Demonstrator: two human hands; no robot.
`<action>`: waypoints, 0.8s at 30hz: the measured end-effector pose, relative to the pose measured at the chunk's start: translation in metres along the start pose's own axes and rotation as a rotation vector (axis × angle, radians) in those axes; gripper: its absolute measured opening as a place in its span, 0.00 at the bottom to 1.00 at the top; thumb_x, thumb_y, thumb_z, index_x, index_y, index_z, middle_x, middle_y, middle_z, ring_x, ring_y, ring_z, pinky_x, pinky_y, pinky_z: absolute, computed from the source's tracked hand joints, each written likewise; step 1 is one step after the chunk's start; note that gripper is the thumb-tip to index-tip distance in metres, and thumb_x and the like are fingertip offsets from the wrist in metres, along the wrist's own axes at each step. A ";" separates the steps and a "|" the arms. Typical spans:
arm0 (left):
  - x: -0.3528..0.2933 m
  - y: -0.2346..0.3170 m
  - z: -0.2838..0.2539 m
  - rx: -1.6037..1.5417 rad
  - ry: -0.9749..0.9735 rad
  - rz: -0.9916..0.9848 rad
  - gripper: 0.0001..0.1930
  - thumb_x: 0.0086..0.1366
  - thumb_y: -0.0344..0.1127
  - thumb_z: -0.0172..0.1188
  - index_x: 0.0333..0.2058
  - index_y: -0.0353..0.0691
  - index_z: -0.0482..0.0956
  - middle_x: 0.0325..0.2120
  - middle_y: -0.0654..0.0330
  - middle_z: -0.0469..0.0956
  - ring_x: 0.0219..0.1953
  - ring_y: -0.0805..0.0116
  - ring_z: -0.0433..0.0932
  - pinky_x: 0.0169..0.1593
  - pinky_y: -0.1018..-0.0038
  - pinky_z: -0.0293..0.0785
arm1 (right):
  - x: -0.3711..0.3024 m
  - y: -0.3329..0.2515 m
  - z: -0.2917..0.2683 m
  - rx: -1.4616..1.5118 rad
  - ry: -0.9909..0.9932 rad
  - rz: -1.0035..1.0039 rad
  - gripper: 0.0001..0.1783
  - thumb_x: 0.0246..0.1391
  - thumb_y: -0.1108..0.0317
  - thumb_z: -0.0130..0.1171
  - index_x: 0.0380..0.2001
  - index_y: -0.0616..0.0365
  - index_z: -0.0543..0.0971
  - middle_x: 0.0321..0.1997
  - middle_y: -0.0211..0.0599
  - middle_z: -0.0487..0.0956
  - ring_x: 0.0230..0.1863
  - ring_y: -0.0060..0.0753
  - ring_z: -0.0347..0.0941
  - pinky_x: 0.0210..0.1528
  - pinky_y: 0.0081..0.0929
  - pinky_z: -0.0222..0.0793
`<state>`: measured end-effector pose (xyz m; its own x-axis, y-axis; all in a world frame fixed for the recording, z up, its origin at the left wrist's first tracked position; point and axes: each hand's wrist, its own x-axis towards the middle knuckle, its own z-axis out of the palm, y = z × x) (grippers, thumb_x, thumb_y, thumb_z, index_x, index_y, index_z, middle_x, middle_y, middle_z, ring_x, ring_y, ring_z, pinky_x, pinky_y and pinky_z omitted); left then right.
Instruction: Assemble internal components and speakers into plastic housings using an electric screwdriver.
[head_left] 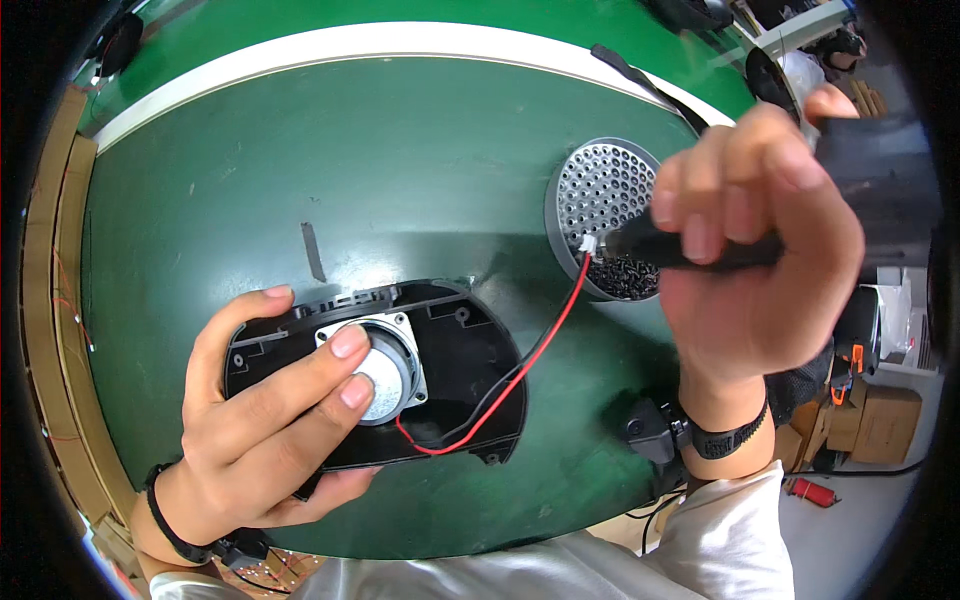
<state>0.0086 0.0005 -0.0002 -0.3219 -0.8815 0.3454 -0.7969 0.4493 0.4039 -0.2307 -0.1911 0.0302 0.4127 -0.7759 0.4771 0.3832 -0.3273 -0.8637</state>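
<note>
Left hand [250,445]: gripping the black housing [470,345] by its left end, two fingertips resting on the speaker's [392,385] round back.
Right hand [770,240]: wrapped around a dark tool [640,242], motion-blurred.
Speaker: lying inside the housing, near its middle.
Wires [540,348]: red and black, running from speaker to white connector [589,243], close by the tool's tip; contact unclear.
Round dish [553,215]: beyond the housing, to the right, with holed plate and small black screws [625,280].
Worktop [180,250]: dark green, beneath housing and dish.

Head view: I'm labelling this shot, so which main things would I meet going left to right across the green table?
Left hand, speaker, round screw tray, right hand.
</note>
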 end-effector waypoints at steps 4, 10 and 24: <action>-0.006 -0.002 0.000 -0.024 0.030 0.015 0.27 0.49 0.40 0.72 0.48 0.35 0.80 0.50 0.45 0.81 0.50 0.51 0.82 0.59 0.34 0.68 | 0.010 -0.025 -0.008 0.107 -0.132 0.006 0.17 0.63 0.65 0.48 0.52 0.61 0.69 0.26 0.24 0.62 0.24 0.18 0.59 0.34 0.24 0.59; -0.005 -0.002 -0.004 0.007 0.050 0.047 0.22 0.56 0.42 0.68 0.45 0.32 0.81 0.49 0.46 0.82 0.48 0.53 0.82 0.56 0.39 0.73 | 0.016 -0.074 -0.011 0.243 -0.164 -0.192 0.05 0.52 0.71 0.54 0.31 0.62 0.71 0.29 0.25 0.68 0.26 0.19 0.62 0.39 0.24 0.61; -0.014 -0.006 0.028 -0.002 0.393 0.032 0.11 0.49 0.31 0.63 0.31 0.30 0.83 0.44 0.50 0.84 0.40 0.53 0.81 0.51 0.52 0.81 | 0.013 -0.042 0.040 0.311 -0.650 0.098 0.16 0.63 0.63 0.55 0.52 0.53 0.69 0.25 0.22 0.68 0.24 0.23 0.66 0.33 0.27 0.70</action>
<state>0.0042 0.0063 -0.0311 -0.1263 -0.7444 0.6556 -0.7885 0.4763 0.3890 -0.2086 -0.1659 0.0791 0.8278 -0.2853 0.4831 0.4963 -0.0293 -0.8677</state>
